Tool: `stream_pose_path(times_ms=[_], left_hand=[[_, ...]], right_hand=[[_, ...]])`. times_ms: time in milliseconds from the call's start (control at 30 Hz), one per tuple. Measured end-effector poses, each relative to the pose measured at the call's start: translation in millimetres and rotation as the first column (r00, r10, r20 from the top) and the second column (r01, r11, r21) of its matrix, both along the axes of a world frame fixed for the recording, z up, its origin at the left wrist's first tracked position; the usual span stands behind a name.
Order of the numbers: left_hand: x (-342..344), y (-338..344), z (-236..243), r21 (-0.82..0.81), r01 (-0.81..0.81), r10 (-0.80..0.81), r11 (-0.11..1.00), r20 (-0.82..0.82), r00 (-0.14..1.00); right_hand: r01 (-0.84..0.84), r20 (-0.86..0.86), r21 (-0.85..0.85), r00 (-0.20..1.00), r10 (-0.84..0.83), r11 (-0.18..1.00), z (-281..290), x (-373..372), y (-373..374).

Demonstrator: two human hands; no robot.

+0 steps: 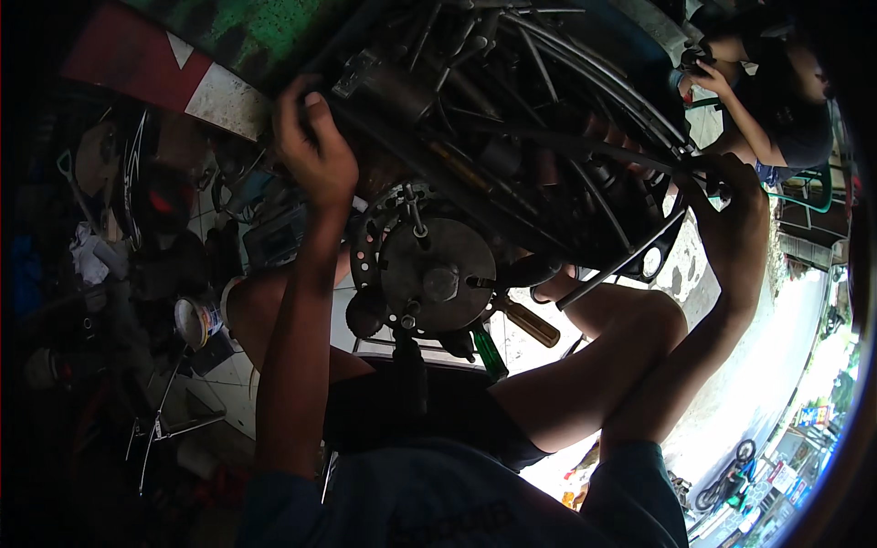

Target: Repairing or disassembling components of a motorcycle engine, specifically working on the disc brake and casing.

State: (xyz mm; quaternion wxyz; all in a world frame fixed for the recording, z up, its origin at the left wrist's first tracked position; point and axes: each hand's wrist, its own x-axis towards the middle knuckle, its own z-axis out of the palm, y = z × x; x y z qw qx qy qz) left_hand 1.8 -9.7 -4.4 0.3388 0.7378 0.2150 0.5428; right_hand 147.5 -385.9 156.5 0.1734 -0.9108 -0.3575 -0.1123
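Left hand (315,151) hung half-curled, visibly empty, right hand (731,205) bent over dark metal, any hold too shadowed to tell, slender metal rods (539,59) lay heaped between them, beyond a flat, round metal disc (440,260), amber screwdriver handle (533,324) jutting below.

We are in a cluttered repair workshop opening onto daylight: metal rods (621,258) in a dark jumble, yellow-handled (532,323) and green-handled screwdrivers (490,354) by a round metal disc (438,251), a motorcycle (728,478) outside.
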Motion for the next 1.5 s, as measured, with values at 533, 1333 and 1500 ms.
stream_pose_path(times_ms=[533,1333,1500], left_hand=[[3,-4,3,0.018,-0.013,0.014,1.0,-0.031,0.999],[2,-3,4,0.032,-0.019,0.021,0.999,-0.057,0.998],[-5,-3,8,0.011,-0.047,0.048,0.999,-0.079,0.996]], right_hand=[[-0.158,-0.213,0.168,0.958,0.192,0.973,-26,-43,109],[-0.186,-0.143,-0.176,0.976,0.162,0.967,-70,-64,175],[-0.227,-0.222,-0.027,0.951,0.215,0.974,-39,-51,147]])
